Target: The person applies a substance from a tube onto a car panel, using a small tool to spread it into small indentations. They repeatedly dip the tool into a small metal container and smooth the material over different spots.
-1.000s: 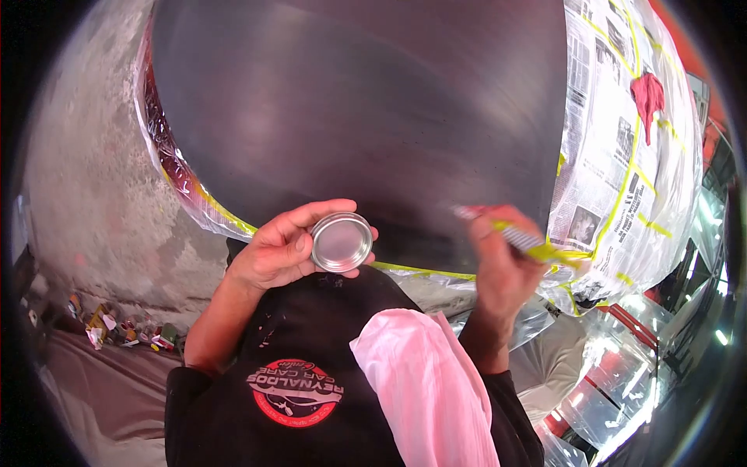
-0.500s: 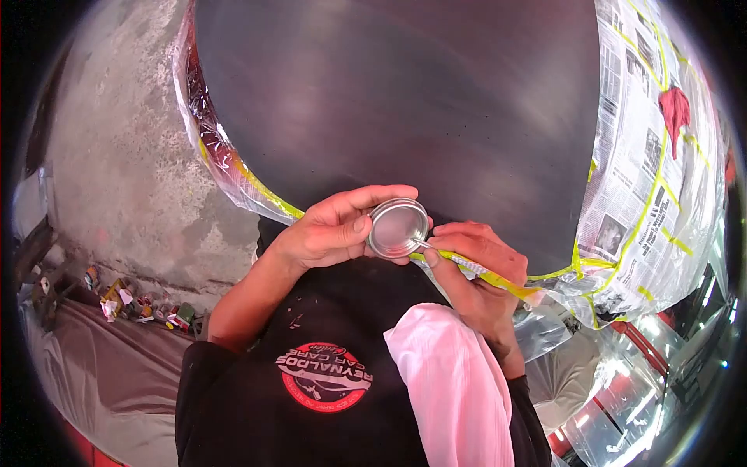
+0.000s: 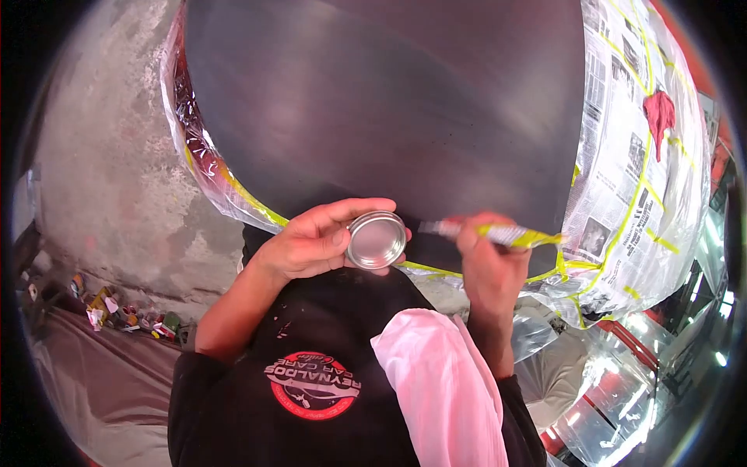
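My left hand (image 3: 319, 240) is closed round the edge of a small, round, shallow metal tin (image 3: 377, 240), its shiny rim facing up toward me. Gripped in my right hand (image 3: 496, 261) is a slim yellow-and-white tube (image 3: 506, 235), held level to the right of the tin and apart from it. Motion blurs its narrow left end and my fingers. Both hands are just over the near edge of a wide, matte dark panel (image 3: 389, 109).
Newspaper (image 3: 615, 140) and yellow tape cover the panel's right side, with a red cloth (image 3: 659, 117) on it. Plastic sheeting (image 3: 210, 167) lines the left edge. A pink cloth (image 3: 440, 389) hangs over my black shirt (image 3: 241, 405). Small clutter (image 3: 132, 315) lies at left.
My right hand has drawn the tube away from the tin's rim, rightward and up, turning it level. My left hand still holds the tin, and the whole view has shifted slightly.
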Demonstrator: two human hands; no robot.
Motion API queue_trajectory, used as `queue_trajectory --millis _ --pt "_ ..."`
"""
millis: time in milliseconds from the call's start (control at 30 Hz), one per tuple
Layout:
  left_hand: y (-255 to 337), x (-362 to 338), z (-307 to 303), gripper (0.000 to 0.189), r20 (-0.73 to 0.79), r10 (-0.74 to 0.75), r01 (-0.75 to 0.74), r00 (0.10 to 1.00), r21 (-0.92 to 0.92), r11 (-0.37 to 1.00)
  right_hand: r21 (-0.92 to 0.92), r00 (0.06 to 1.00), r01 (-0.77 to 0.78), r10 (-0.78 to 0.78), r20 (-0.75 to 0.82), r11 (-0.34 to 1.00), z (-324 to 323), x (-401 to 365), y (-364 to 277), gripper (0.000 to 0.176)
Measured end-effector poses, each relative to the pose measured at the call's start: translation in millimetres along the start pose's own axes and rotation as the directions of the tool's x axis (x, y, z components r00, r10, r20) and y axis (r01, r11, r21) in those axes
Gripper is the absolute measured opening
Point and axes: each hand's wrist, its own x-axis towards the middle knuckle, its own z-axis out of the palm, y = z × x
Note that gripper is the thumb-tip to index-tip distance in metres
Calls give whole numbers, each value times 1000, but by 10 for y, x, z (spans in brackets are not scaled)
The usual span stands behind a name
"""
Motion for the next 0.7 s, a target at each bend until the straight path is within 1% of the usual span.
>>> queue_trajectory --millis 33,67,133,200,267,333,433,500,567,633,700 --pt "-12 -33 -31 59 -6 7 -7 1000 11 1000 -81 992 71 -79 -100 994 21 124 31 13" --pt "-11 -64 -55 59 -11 14 -13 1000 25 1000 -52 982 106 -113 -150 993 17 261 86 13" --pt "8 -131 -72 59 -23 17 -17 1000 26 1000 -121 963 134 -158 -219 984 20 496 206 14" --pt "37 -192 -76 60 -34 20 -19 999 29 999 -146 964 152 -179 -195 978 33 641 346 15" --pt "63 -245 -69 57 -28 64 -64 998 13 998 -173 966 169 -198 -167 970 47 672 389 15" --pt "80 -293 -83 56 -22 81 -81 996 5 997 -233 978 122 -156 -138 965 75 676 396 15" --pt "93 -349 -105 56 -38 88 -89 995 -6 996 -238 983 90 -125 -135 967 99 665 416 14" --pt "82 -368 -123 61 -88 55 -52 995 42 998 -243 983 78 -115 -143 967 155 651 403 12" --pt "74 -356 -121 61 -82 54 -51 995 41 998 -248 983 68 -108 -151 966 186 637 366 11" --pt "68 -346 -124 60 -76 55 -52 996 40 998 -261 988 8 -47 -146 965 203 621 337 11" --pt "63 -327 -134 60 -54 60 -58 997 44 997 -270 987 14 -56 -148 963 210 617 342 11"
